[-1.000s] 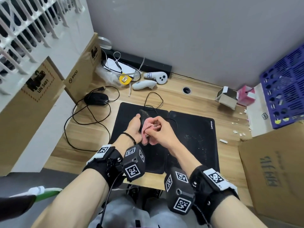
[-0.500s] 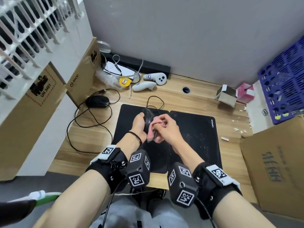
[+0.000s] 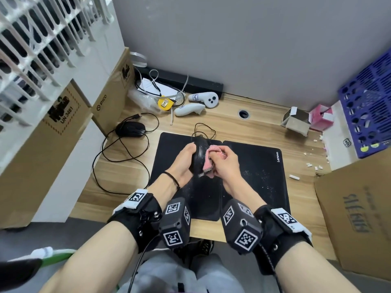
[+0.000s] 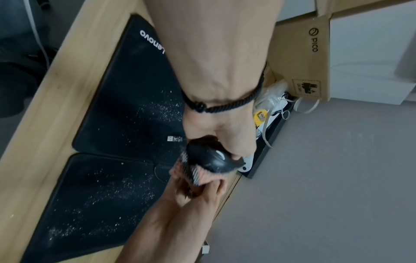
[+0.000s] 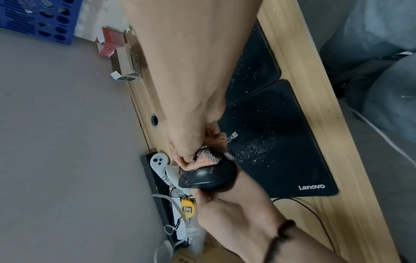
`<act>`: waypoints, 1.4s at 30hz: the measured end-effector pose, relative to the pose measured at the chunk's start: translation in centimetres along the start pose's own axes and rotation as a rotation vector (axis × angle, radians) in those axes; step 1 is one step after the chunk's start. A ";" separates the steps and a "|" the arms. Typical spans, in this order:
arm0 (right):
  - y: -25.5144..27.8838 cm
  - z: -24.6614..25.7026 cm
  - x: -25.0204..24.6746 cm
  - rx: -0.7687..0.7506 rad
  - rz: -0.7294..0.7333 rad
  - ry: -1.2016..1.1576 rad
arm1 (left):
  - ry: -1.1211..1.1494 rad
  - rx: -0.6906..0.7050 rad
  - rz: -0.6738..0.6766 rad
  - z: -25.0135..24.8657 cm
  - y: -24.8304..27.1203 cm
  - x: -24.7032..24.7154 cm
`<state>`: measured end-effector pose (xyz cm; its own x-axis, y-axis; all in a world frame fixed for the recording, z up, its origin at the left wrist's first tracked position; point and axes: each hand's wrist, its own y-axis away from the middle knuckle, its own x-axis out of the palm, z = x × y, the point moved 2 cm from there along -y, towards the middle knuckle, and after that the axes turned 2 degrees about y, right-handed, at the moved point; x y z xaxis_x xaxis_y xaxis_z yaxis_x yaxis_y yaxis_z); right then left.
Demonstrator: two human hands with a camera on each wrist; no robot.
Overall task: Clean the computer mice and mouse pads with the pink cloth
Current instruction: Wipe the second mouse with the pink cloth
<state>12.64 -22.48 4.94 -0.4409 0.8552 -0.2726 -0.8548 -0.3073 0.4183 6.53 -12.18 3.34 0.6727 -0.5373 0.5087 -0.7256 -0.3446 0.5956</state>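
My left hand (image 3: pixel 186 159) grips a black wired mouse (image 3: pixel 198 157) lifted on edge above the two black mouse pads (image 3: pixel 260 172). My right hand (image 3: pixel 224 163) holds the bunched pink cloth (image 3: pixel 208 163) against the mouse's right side. The left wrist view shows the mouse (image 4: pixel 213 160) in my curled fingers with the cloth (image 4: pixel 195 174) below it. In the right wrist view the cloth (image 5: pixel 202 160) lies on the mouse (image 5: pixel 209 179). White specks dust both pads (image 4: pixel 117 186). A second black mouse (image 3: pixel 130 129) lies on the desk to the left.
Its cable loops over the wooden desk (image 3: pixel 127 166) left of the pads. Two white controllers (image 3: pixel 203 100), a yellow tape measure (image 3: pixel 165 103) and wires lie at the back. Cardboard boxes (image 3: pixel 359 218) stand right and left; a blue crate (image 3: pixel 370 115) and small boxes (image 3: pixel 296 123) sit back right.
The mouse has been turned more upright in my left hand, and my right hand with the cloth has slid from its top to its right side.
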 end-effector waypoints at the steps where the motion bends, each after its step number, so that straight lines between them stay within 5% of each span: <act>1: 0.2 0.0 0.0 -0.017 0.005 0.039 | 0.020 0.016 -0.049 0.0 -0.3 0.3; 7: 0.5 -0.6 -1.1 -0.010 0.087 0.123 | 0.124 0.000 -0.217 1.1 -2.1 0.9; 18: -3.5 -1.5 -2.6 0.080 0.000 -0.029 | -0.146 -0.051 0.133 1.9 -0.1 1.0; 25: -2.0 -1.2 -1.0 0.167 0.259 -0.123 | -0.089 -0.019 -0.230 1.4 -1.7 1.5; 29: -2.5 -2.2 -2.8 0.091 0.195 -0.075 | -0.087 -0.104 -0.164 2.1 -1.3 2.5; 35: -4.4 -3.4 -3.9 0.176 0.006 -0.143 | -0.189 -0.145 -0.041 2.0 -0.2 2.2; 42: -2.4 -3.2 0.4 0.156 0.217 -0.013 | -0.048 -0.124 -0.289 0.3 -0.9 -0.2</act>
<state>13.59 -22.78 1.03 -0.6048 0.7818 -0.1515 -0.6878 -0.4169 0.5943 6.97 -12.01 2.49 0.8385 -0.4678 0.2794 -0.4807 -0.3936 0.7836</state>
